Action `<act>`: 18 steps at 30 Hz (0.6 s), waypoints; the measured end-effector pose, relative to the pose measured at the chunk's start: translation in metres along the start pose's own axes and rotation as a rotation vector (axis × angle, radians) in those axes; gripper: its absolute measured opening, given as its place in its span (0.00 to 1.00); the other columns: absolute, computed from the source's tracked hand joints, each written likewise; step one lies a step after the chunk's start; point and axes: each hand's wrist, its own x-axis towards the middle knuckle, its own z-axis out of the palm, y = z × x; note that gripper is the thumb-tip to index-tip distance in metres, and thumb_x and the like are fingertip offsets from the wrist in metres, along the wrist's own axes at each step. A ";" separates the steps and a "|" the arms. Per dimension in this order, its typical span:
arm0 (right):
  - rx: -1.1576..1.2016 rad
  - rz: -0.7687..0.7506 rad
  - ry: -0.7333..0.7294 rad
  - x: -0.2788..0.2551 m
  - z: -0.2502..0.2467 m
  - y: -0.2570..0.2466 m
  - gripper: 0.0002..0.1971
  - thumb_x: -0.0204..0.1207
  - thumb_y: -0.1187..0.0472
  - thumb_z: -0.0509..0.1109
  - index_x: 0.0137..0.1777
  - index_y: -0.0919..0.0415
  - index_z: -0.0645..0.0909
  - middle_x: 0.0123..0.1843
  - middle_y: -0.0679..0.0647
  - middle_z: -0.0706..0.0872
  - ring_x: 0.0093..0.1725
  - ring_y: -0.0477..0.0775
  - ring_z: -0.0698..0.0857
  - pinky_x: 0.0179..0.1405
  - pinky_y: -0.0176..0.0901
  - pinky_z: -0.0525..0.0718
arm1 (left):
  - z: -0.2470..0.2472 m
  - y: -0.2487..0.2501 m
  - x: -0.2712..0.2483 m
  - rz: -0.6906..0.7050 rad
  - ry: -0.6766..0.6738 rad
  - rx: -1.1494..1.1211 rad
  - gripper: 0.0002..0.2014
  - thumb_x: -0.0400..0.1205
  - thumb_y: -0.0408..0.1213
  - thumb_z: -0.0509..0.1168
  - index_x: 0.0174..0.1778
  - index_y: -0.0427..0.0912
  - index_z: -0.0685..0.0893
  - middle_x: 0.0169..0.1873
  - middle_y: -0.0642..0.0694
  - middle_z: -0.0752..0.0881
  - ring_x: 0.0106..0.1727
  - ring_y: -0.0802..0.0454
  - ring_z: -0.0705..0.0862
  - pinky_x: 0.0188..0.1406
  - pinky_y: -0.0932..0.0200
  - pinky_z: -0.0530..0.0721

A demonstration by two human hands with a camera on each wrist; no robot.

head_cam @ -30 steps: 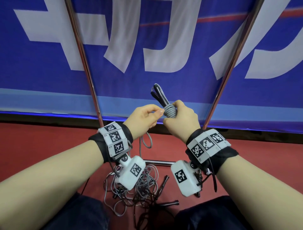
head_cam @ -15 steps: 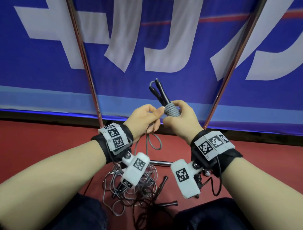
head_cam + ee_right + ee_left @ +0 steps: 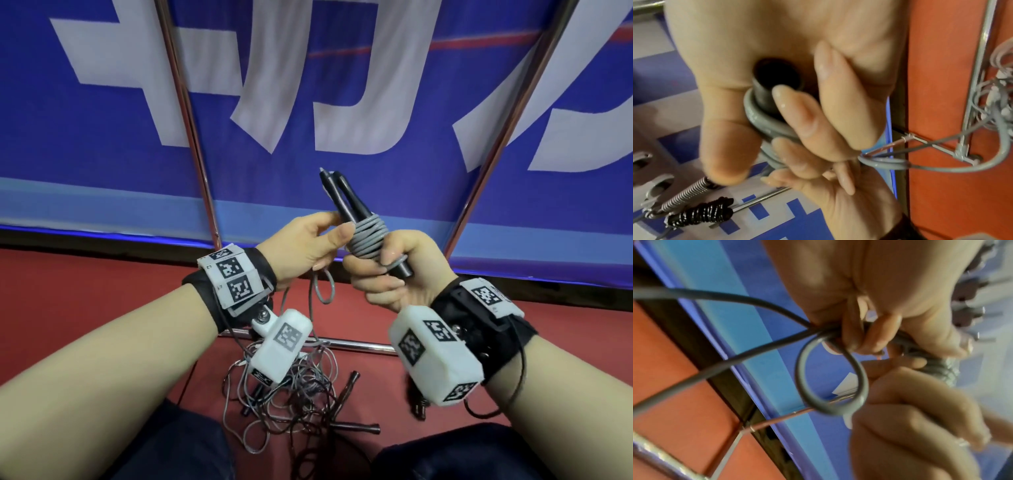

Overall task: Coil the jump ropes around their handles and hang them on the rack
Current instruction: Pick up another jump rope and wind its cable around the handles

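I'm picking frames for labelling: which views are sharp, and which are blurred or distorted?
Head view: sharp, evenly lit, with the metal rack poles splayed by the wide angle. Left wrist view: blurred throughout, the grey rope loop soft. Right wrist view: softer, glare on the right hand's fingers, black handle end legible.

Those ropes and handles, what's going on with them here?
A person is winding a grey jump rope around its pair of black handles. The right hand grips the handles below the coil, and the left hand pinches the loose cord beside it, a small loop hanging under the fingers. The rope isn't fully wound: more cord trails down to a tangled pile of ropes on the red floor. At least one coiled rope already hangs on the rack.
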 end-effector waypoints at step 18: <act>-1.764 -0.278 0.942 0.029 -0.003 0.027 0.27 0.71 0.57 0.73 0.68 0.63 0.69 0.59 0.58 0.80 0.57 0.62 0.80 0.55 0.52 0.80 | -0.001 0.000 0.003 -0.166 0.438 -0.083 0.15 0.81 0.39 0.68 0.32 0.36 0.74 0.16 0.48 0.65 0.11 0.58 0.59 0.14 0.67 0.62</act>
